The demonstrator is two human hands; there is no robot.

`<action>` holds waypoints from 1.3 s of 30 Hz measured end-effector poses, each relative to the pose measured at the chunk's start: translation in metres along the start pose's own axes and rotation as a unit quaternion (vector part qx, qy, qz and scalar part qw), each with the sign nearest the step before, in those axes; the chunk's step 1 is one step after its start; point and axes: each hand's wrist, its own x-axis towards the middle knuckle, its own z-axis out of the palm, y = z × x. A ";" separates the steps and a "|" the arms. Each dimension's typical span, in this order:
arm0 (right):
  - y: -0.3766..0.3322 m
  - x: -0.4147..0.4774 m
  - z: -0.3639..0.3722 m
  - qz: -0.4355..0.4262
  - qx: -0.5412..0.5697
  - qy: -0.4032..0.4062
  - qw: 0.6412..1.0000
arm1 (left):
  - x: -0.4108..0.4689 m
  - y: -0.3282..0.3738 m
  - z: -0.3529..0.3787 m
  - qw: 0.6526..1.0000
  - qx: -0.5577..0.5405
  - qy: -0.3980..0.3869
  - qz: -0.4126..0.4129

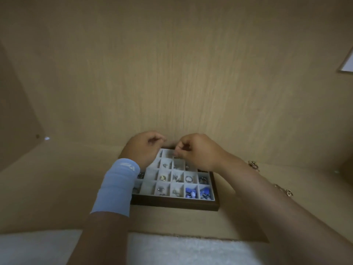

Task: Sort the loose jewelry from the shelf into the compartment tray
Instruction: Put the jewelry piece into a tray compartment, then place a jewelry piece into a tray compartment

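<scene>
A dark-framed compartment tray (175, 204) with white cells lies on the wooden shelf. Its cells hold rings, small metal pieces and blue stones (191, 193). Over the tray's far row, my right hand (196, 151) has its fingertips pinched on a tiny metal piece (175, 156), too small to identify. My left hand (146, 148), with a light blue wristband, hovers over the tray's far left corner with fingers curled; whether it holds anything is hidden. Loose gold jewelry (253, 165) lies on the shelf to the right of my right forearm.
A gold chain piece (284, 190) lies on the shelf further right and nearer. The wooden back wall (172, 83) rises just behind the tray. A side wall stands at the left. A white fluffy surface (181, 249) lies below the shelf's front edge.
</scene>
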 end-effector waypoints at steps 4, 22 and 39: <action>-0.016 0.012 0.011 -0.022 -0.130 -0.077 0.988 | -0.002 -0.025 0.001 0.986 0.162 -0.023 -0.025; 0.006 -0.017 -0.028 0.055 -0.024 -0.046 0.997 | -0.005 0.009 0.018 0.999 0.001 -0.016 0.027; 0.070 -0.092 -0.052 0.187 -0.072 -0.135 0.970 | -0.043 0.068 0.113 0.948 0.174 -0.173 0.203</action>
